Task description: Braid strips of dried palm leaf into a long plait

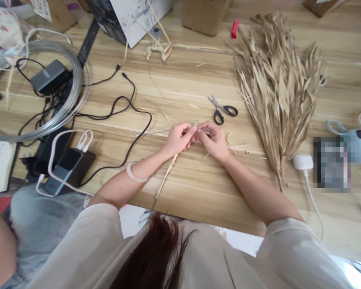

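Just nearer the wearer than the small scissors [221, 108], whose metal blades stand slightly parted above rounded black plastic handles, two bare hands meet at the end of a slim straw braid [165, 176]. The left hand [182, 138] pinches it between thumb and bent fingers; a pale, stiff strand pokes out at the fingertips, and the knobbly, tightly plaited length slants from beneath the palm toward the wearer, left of the scissors. The right hand [212, 139], directly on the near side of the scissors, has thumb and fingers curled to a point against the left fingertips; whether a strand is gripped there cannot be told. A smooth, translucent bangle [135, 173] rings the left forearm. Thin, dry straw slivers [239, 145] lie scattered on the near side of the scissors, on the table [228, 192] with its streaked, pale wood grain. Right of the scissors spreads a fan-shaped bundle of dried leaves [279, 92], papery, creased and tan, narrowing to bare stalks. Beyond the scissors and to the left rests a looped, lumpy plaited piece [159, 48]; farther left are limp black cables [132, 105] and a broad coil of shiny metal wire [77, 86].
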`<action>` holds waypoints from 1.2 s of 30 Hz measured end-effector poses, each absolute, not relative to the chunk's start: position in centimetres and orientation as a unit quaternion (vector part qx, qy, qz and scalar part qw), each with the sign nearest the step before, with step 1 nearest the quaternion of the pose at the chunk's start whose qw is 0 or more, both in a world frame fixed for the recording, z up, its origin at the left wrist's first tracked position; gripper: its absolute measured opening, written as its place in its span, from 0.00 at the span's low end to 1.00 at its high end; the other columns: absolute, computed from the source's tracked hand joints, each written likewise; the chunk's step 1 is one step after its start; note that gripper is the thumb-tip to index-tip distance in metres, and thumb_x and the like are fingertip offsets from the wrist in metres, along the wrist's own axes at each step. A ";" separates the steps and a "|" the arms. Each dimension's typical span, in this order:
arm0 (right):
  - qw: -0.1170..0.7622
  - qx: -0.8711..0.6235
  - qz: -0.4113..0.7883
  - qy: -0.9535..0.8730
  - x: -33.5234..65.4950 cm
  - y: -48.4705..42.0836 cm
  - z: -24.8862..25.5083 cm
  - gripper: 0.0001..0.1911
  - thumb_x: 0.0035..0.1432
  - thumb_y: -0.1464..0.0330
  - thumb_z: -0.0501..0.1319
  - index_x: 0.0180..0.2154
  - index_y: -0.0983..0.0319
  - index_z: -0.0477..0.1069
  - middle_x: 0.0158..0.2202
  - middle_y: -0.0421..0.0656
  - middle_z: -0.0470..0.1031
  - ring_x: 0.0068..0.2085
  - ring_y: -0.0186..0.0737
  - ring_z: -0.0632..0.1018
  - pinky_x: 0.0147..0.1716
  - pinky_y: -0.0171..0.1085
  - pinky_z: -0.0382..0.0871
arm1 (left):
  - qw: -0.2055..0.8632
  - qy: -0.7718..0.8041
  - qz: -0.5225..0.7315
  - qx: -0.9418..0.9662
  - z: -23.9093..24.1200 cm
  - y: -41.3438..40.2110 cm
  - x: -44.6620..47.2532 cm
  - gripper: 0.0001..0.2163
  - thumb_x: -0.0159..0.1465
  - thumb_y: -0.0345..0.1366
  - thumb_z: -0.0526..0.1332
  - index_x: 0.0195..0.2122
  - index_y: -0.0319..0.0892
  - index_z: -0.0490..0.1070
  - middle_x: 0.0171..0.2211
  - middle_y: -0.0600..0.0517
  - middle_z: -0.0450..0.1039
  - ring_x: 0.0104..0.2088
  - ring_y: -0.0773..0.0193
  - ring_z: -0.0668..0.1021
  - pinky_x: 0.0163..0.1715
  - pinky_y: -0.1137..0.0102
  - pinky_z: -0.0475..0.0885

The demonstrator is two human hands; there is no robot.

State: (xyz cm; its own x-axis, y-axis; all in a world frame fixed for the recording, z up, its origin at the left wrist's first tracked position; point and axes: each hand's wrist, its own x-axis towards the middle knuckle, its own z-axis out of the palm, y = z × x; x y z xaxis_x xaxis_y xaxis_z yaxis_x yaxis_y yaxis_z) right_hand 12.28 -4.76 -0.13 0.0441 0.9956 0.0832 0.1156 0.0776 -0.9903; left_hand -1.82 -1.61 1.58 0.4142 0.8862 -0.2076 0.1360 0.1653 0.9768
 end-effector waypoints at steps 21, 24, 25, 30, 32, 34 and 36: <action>0.505 -0.518 0.434 -0.537 12.3 -4.7 -0.3 0.11 0.57 0.61 0.59 0.30 0.63 0.67 0.24 0.39 0.69 0.25 0.29 0.70 0.23 0.29 0.62 | 0.629 0.448 0.305 0.557 1.3 -1.5 -1.8 0.16 0.61 0.47 0.59 0.29 0.37 0.68 0.18 0.57 0.67 0.12 0.78 0.67 0.10 0.81 0.59; 0.505 -0.515 0.433 -0.541 12.3 -4.8 -0.3 0.12 0.57 0.60 0.59 0.30 0.63 0.67 0.23 0.39 0.69 0.25 0.29 0.70 0.22 0.29 0.63 | 0.631 0.451 0.302 0.555 1.4 -1.5 -1.8 0.15 0.61 0.46 0.59 0.29 0.37 0.68 0.18 0.57 0.67 0.12 0.78 0.67 0.09 0.81 0.59; 0.505 -0.513 0.432 -0.543 12.3 -4.8 -0.3 0.12 0.57 0.60 0.59 0.30 0.63 0.67 0.23 0.39 0.69 0.25 0.29 0.70 0.22 0.29 0.63 | 0.631 0.451 0.300 0.555 1.4 -1.5 -1.8 0.15 0.61 0.46 0.59 0.29 0.37 0.68 0.18 0.57 0.67 0.12 0.78 0.67 0.09 0.81 0.59; 0.505 -0.512 0.429 -0.547 12.3 -4.8 -0.2 0.11 0.57 0.61 0.59 0.30 0.63 0.67 0.23 0.38 0.69 0.24 0.29 0.70 0.22 0.29 0.63 | 0.631 0.448 0.298 0.559 1.4 -1.5 -1.8 0.15 0.61 0.46 0.59 0.29 0.36 0.68 0.18 0.57 0.67 0.12 0.78 0.67 0.10 0.82 0.59; 0.507 -0.510 0.428 -0.547 12.3 -4.8 -0.2 0.10 0.57 0.62 0.59 0.30 0.63 0.67 0.23 0.38 0.69 0.24 0.29 0.70 0.22 0.29 0.63 | 0.631 0.445 0.298 0.562 1.4 -1.5 -1.8 0.16 0.61 0.46 0.59 0.29 0.36 0.68 0.18 0.57 0.67 0.12 0.78 0.67 0.10 0.82 0.59; 0.508 -0.508 0.429 -0.548 12.3 -4.8 -0.2 0.09 0.57 0.63 0.58 0.31 0.63 0.67 0.23 0.38 0.69 0.24 0.29 0.70 0.22 0.29 0.63 | 0.630 0.445 0.298 0.563 1.4 -1.5 -1.8 0.16 0.61 0.46 0.59 0.29 0.36 0.68 0.18 0.57 0.67 0.12 0.78 0.67 0.09 0.81 0.59; 0.507 -0.509 0.428 -0.548 12.3 -4.8 -0.2 0.09 0.57 0.64 0.58 0.30 0.63 0.67 0.22 0.38 0.69 0.24 0.29 0.70 0.23 0.29 0.63 | 0.631 0.446 0.297 0.561 1.4 -1.5 -1.8 0.15 0.61 0.46 0.59 0.28 0.37 0.68 0.18 0.57 0.67 0.12 0.78 0.67 0.09 0.81 0.59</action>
